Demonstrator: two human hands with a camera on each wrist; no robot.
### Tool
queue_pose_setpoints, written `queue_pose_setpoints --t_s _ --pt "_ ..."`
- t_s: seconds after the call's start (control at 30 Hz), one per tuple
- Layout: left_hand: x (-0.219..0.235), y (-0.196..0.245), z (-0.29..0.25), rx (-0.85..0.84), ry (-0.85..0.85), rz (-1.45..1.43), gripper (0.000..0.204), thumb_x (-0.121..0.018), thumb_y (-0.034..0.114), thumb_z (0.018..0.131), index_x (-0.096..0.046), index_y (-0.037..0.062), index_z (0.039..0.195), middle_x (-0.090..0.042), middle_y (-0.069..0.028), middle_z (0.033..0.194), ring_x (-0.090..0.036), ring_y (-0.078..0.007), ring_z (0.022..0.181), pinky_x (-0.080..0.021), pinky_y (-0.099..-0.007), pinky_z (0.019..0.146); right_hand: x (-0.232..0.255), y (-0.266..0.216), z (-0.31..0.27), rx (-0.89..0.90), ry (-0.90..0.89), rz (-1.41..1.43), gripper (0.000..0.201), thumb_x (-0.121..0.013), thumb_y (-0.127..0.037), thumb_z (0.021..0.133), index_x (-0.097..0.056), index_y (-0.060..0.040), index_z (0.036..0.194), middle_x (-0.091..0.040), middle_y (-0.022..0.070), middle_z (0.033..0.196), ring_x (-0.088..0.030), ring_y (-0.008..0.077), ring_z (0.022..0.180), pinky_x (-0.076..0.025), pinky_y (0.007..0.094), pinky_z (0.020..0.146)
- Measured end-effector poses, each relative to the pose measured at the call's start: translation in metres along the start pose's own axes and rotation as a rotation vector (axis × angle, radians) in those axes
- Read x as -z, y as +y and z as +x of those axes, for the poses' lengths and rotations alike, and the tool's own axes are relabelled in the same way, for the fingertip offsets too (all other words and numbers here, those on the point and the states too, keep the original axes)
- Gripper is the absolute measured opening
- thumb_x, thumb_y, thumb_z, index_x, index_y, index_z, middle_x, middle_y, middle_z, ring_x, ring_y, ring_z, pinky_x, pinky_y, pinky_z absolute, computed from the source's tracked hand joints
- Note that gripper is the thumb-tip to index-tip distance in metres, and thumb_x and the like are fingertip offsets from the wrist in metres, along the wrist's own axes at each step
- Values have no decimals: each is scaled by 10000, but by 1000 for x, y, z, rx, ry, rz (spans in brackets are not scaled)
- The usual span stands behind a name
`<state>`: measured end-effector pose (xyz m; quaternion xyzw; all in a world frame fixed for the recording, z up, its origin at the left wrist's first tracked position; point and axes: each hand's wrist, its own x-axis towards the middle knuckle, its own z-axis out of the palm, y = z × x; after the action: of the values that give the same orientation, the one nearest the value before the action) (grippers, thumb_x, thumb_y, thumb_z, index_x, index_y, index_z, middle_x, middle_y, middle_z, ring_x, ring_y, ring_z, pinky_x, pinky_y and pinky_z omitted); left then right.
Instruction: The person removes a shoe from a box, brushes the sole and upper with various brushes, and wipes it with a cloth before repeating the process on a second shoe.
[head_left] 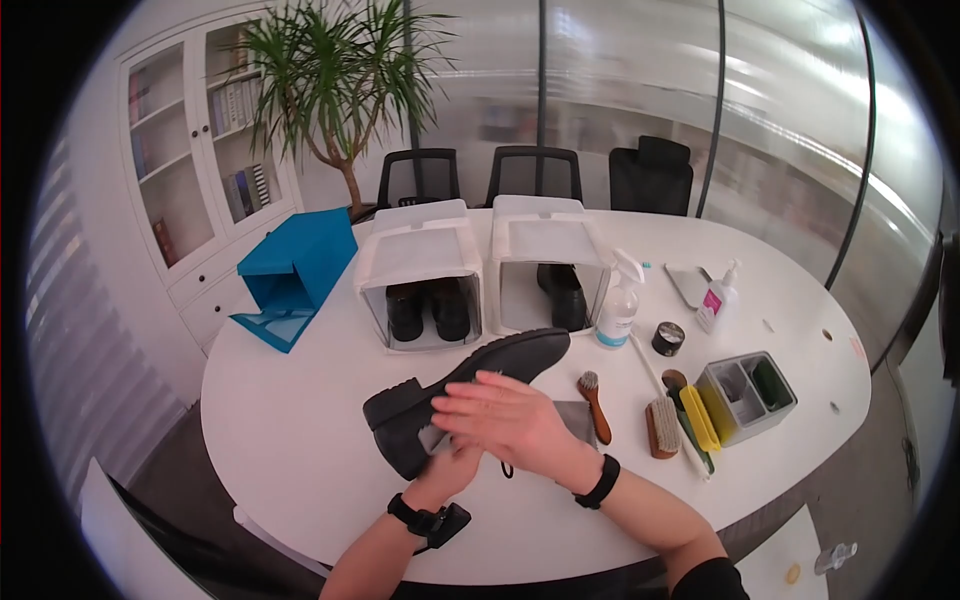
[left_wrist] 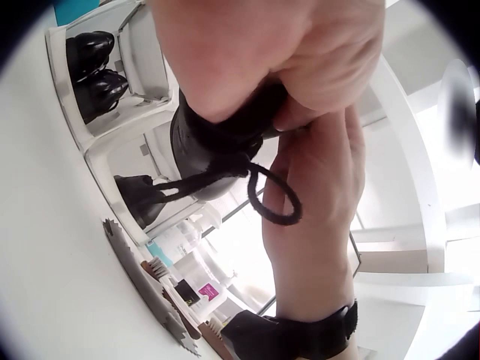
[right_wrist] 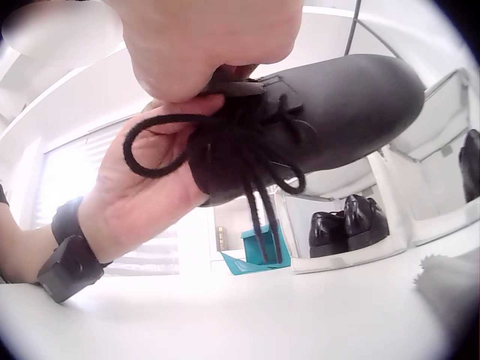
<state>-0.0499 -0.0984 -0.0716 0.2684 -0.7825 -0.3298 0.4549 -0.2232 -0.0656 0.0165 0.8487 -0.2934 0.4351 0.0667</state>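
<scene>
A black lace-up shoe (head_left: 500, 360) is tipped on its side above the table, its sole facing away and its toe to the right. My left hand (right_wrist: 150, 161) grips it at the ankle opening, with the palm against the heel end and the thumb at the collar. My right hand (head_left: 515, 420) lies across the shoe's near side and holds a small grey cloth (right_wrist: 244, 88) against the upper, near the laces (right_wrist: 255, 150). Another grey cloth (left_wrist: 150, 292) with a zigzag edge lies on the table under the right forearm side.
Two white shoe boxes (head_left: 420, 262) with black shoes stand behind, beside a blue box (head_left: 300, 255). To the right are a spray bottle (head_left: 618, 315), a small jar (head_left: 668, 338), a wooden-handled brush (head_left: 594, 405), a bristle brush (head_left: 662, 428), a grey caddy (head_left: 745, 400) and a pump bottle (head_left: 717, 300).
</scene>
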Motion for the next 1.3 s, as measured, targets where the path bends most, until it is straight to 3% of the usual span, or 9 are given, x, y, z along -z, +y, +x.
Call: queue_pose_setpoints --t_s 0.07,0.1,0.13,0.3,0.47,0.67,0.77,1.0,1.3 --pt "2 12 1 577 -11 -420 405 -609 380 1084 -718 -9 1110 -633 64 979 -557 -30 914 -456 -223 771 10 9 1 -25 99 -143 370 -751 -116 881 -744 -131 1250 -692 38 1372 -623 229 1317 -470 433 1150" --pt "2 24 6 589 65 -467 395 -620 380 1080 -760 23 988 -589 84 871 -491 -7 818 -385 -184 703 16 16 0 -74 154 -177 366 -753 -114 884 -744 -128 1250 -695 44 1367 -628 235 1308 -475 433 1141" --pt "5 9 5 678 46 -553 237 -633 237 1072 -737 30 1128 -685 39 1019 -600 -39 891 -458 -217 749 20 26 -1 -118 205 -214 363 -756 -113 888 -743 -124 1250 -698 50 1361 -633 241 1300 -479 433 1131" --pt "2 30 19 417 142 -1071 420 -566 99 1052 -515 -91 1423 -580 -173 1465 -558 -298 1372 -438 -438 1170 27 67 -18 -278 352 -384 230 -730 -126 948 -740 -70 1171 -733 123 1244 -696 295 1149 -549 410 996" --pt "12 28 26 419 168 -1269 381 -571 90 1033 -570 -80 1375 -598 -177 1447 -574 -311 1355 -441 -437 1167 25 74 -23 -571 470 -340 193 -689 -119 983 -723 -38 1155 -737 140 1227 -725 324 1007 -595 386 829" --pt "10 39 30 430 117 -1301 436 -499 174 1059 -512 -48 1433 -593 -150 1451 -580 -293 1340 -451 -430 1144 14 19 -1 -105 215 -345 273 -732 -44 883 -733 -80 1154 -738 91 1240 -688 273 1187 -553 422 1015" --pt "12 25 17 397 89 -1272 402 -453 273 1054 -541 84 1398 -602 -79 1426 -556 -242 1349 -438 -398 1124 -8 -7 0 -112 176 -75 306 -726 -131 913 -728 -84 1215 -715 54 1317 -659 249 1264 -521 419 1094" --pt "21 24 17 244 -23 -1464 394 -450 220 996 -591 63 1328 -645 -94 1350 -611 -256 1266 -465 -408 1089 3 7 -1 91 28 -99 347 -695 -119 906 -708 -103 1253 -688 60 1368 -630 243 1310 -492 423 1154" --pt "20 47 33 364 159 -1306 540 -455 193 983 -496 -32 1472 -586 -152 1492 -549 -314 1384 -413 -427 1178 47 85 -25 -264 314 -490 243 -668 -77 944 -672 -61 1186 -708 149 1271 -627 330 1280 -489 442 1102"
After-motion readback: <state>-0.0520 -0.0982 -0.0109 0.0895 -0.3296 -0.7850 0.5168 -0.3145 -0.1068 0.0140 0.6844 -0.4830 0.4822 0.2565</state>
